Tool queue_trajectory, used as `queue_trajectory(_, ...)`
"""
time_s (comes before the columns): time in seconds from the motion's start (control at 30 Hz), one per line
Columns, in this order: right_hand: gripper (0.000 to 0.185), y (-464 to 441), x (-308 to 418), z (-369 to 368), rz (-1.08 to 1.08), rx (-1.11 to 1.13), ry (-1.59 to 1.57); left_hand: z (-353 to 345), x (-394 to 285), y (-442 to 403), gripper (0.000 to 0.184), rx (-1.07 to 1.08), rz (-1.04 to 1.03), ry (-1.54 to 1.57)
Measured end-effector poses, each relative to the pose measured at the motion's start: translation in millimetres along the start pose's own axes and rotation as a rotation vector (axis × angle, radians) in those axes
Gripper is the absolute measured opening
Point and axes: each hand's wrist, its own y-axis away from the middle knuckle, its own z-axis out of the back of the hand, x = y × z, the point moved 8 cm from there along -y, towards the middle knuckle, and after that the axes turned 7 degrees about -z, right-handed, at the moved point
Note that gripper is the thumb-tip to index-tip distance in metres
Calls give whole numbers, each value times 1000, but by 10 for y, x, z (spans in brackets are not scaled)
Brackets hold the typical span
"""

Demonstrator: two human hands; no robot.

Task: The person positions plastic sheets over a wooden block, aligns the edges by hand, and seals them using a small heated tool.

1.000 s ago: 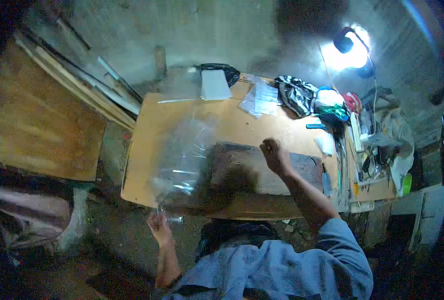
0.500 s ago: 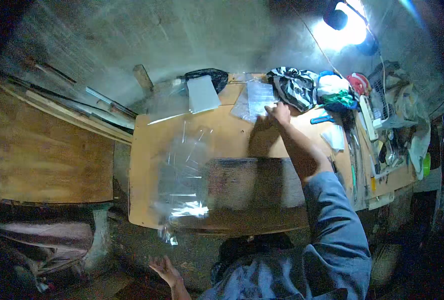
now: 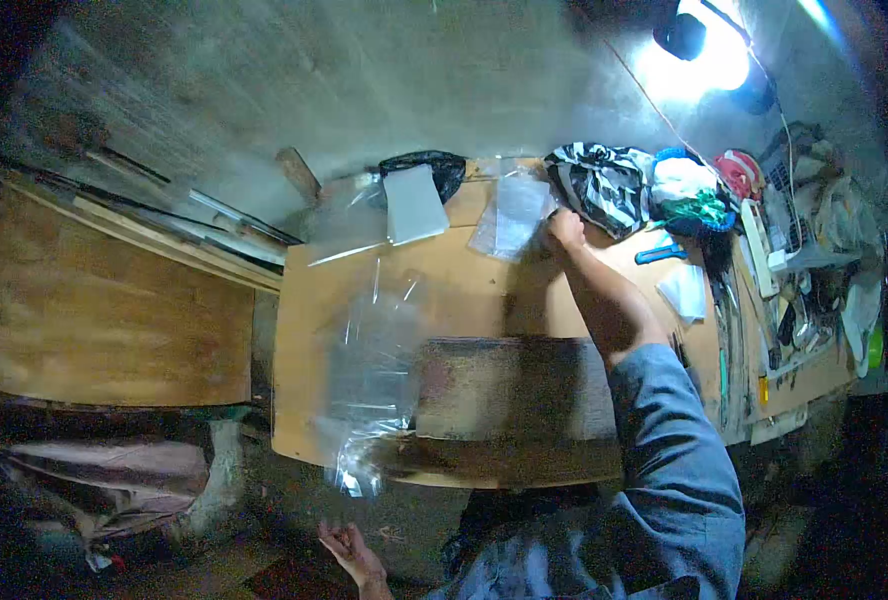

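My right hand (image 3: 566, 229) reaches to the back of the table (image 3: 454, 290), its fingers closed at the right edge of a small stack of clear plastic sheets (image 3: 520, 212). Whether it grips a sheet cannot be made out. Low in front of the table's left part, my left hand (image 3: 349, 548) is empty with its fingers apart. Clear plastic film (image 3: 369, 375) lies on the left of the table and hangs over the front edge. Beside it is a dark, worn board (image 3: 514, 388).
A white sheet pad (image 3: 415, 204) lies near a black bag (image 3: 449, 172). Further right are a striped bag (image 3: 604, 190), a blue cutter (image 3: 661, 252), white paper pieces (image 3: 686, 294) and a rack of tools (image 3: 799, 255). A lamp (image 3: 699, 55) shines above.
My right hand has moved from above the board to the plastic sheets at the back. My left hand has let go of the film's front end and moved down, opening.
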Motion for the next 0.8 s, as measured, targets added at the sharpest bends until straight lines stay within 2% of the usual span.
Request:
queue_trajectory(0.07,31,-48,44,-1,21,23,-23,-156,-155,13,53,9,-25,-55)
queue_trajectory(0.13,17,-19,171,-98,176,222,-513,-350,-308,50,43,51,-15,-57)
queue_trajectory(0.17,17,13,243,-115,255,321,-757,-383,-317,50,43,53,-16,-58)
queue_trajectory(0.23,14,773,397,421,229,518,-1032,-622,-346,49,32,213,-57,102)
queue_trajectory(0.27,14,1054,439,594,347,546,-1100,-842,-646,104,32,265,-108,-85)
queue_trajectory(0.3,13,1361,445,745,467,575,-1163,-981,-718,122,32,264,-108,-80)
queue_trajectory(0.37,13,2333,378,1233,533,767,-1340,-1319,-761,207,42,425,-12,122)
queue_trajectory(0.43,16,3059,96,1447,612,867,-1104,-1760,-835,265,65,658,136,224)
queue_trajectory(0.47,17,3390,-63,1549,675,897,-948,-1917,-992,218,65,660,133,229)
queue_trajectory(0.5,20,3702,-243,1589,734,923,-790,-2049,-1015,180,62,603,377,302)
queue_trajectory(0.57,30,4254,-752,1190,-343,1463,-1221,-2292,-1140,175,57,475,861,434)
queue_trajectory(0.6,35,4459,-923,1090,-291,1579,-1199,-2356,-1184,272,55,399,1105,489)
queue_trajectory(0.63,41,4596,-1053,1018,-232,1694,-1173,-2434,-1039,300,49,817,678,330)
queue_trajectory(0.67,40,4637,-1195,1014,-368,1656,-1201,-2439,-997,365,45,1081,-103,-159)
queue_trajectory(0.7,40,4634,-1296,1067,-376,1664,-1205,-2333,-927,495,42,973,-629,-338)
queue_trajectory(0.73,40,4465,-1301,1232,155,1456,-946,-2482,-1312,655,40,879,-245,-1)
queue_trajectory(0.77,41,4433,-1261,1414,626,1186,-665,-2540,-1425,779,40,742,138,321)
queue_trajectory(0.8,40,4356,-1293,1479,450,1164,-798,-2625,-1475,884,39,875,99,338)
